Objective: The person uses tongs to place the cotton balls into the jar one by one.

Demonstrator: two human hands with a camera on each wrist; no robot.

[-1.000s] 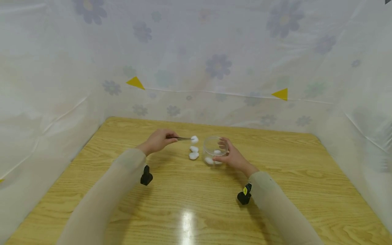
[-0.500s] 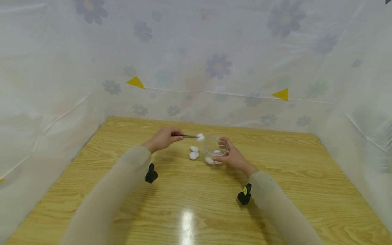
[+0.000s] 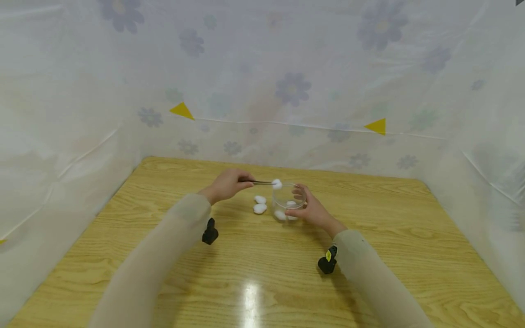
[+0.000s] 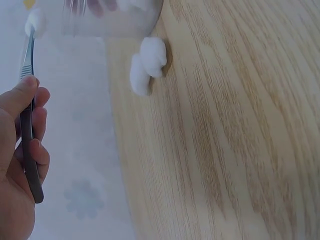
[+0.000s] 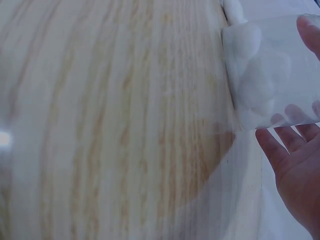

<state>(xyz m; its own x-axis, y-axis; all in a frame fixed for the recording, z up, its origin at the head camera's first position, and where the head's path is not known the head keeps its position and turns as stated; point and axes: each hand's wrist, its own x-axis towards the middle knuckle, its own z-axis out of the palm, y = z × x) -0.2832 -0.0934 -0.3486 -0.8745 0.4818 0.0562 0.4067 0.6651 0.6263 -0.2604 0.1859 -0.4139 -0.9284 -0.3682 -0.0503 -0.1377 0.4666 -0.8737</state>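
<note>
My left hand pinches a pair of metal tweezers between thumb and fingers. At the tweezers' tips is a white cotton ball, by the left rim of a clear round jar. My right hand holds that jar from the right, its thumb at the near side and its fingers behind. Through the jar wall I see several cotton balls at the bottom. Two more cotton balls lie on the table just left of the jar, touching each other in the left wrist view.
The wood-grain table reaches back to a pale flowered curtain with yellow triangles. Each wrist carries a small black camera; one black camera hangs under the left sleeve.
My left hand has moved to the right, carrying the cotton ball in the tweezers from above the loose cotton balls to the jar's rim. The right hand and jar have stayed still.
</note>
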